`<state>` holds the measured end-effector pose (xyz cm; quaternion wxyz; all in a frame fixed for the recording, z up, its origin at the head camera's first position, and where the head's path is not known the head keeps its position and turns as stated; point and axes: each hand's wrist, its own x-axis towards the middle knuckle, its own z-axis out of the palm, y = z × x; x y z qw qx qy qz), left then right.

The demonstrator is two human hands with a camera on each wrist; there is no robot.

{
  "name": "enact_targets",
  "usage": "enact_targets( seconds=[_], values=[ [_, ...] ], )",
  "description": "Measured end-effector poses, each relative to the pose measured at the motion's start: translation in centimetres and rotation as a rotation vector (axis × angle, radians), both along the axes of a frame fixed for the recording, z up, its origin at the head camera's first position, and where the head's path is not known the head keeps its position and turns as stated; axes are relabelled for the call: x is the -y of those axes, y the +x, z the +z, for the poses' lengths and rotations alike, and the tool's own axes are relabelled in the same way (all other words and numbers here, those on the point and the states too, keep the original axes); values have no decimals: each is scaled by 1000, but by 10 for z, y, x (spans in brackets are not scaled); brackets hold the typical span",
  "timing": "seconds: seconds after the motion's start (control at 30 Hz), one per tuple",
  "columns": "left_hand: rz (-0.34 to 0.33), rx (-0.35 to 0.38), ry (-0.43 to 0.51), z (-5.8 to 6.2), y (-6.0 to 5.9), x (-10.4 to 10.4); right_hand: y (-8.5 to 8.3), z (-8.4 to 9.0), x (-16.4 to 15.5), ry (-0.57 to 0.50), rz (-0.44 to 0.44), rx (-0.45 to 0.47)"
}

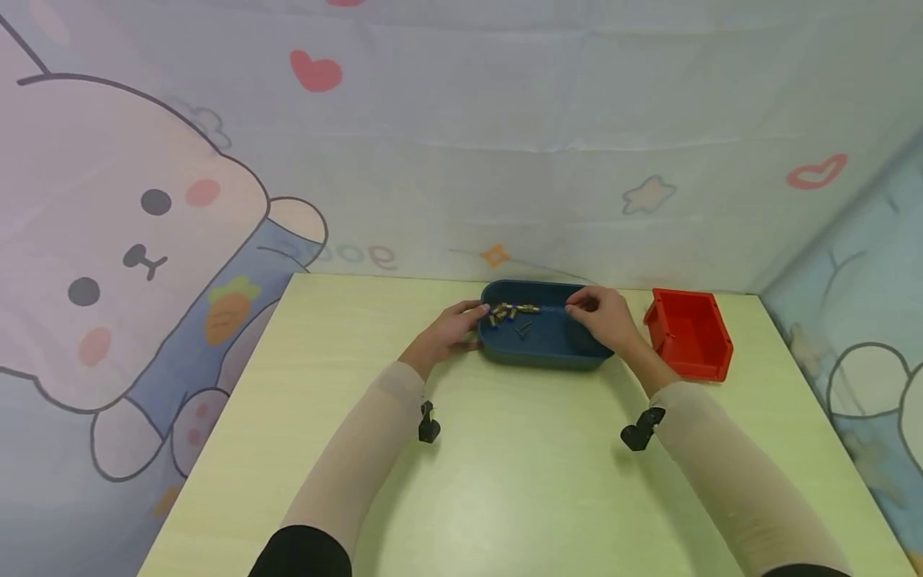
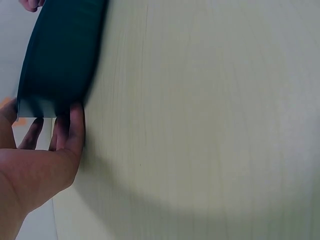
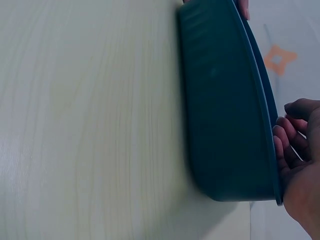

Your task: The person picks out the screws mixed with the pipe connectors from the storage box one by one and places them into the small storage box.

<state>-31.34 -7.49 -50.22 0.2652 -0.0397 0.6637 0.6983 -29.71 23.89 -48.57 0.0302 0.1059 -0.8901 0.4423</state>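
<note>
Tray (image 1: 548, 353) sits between left hand (image 1: 450, 332) and right hand (image 1: 606, 316)

Both arms reach forward, forearms in pale beige sleeves converging inward. A small black wrist mount sits under each forearm.

Left hand (image 1: 453, 327): palm turned inward, fingers (image 2: 75, 127) fairly straight and held close together, thumb up top. Wrist roughly level with the forearm.

Right hand (image 1: 604, 316): held a little higher, knuckles up, fingers (image 3: 290, 145) curled in toward the palm. Whether they pinch anything cannot be told. Hands stay well apart.
</note>
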Motion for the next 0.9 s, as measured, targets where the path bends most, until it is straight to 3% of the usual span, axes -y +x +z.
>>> enact_targets(
  seconds=[0.6, 0.9],
  values=[
    [-3, -4, -14, -1, 0, -1, -5, -11, 29, -93, -38, 57],
    [-3, 1, -10, -2, 0, 0, -9, -14, 42, -72, -35, 64]
  ],
)
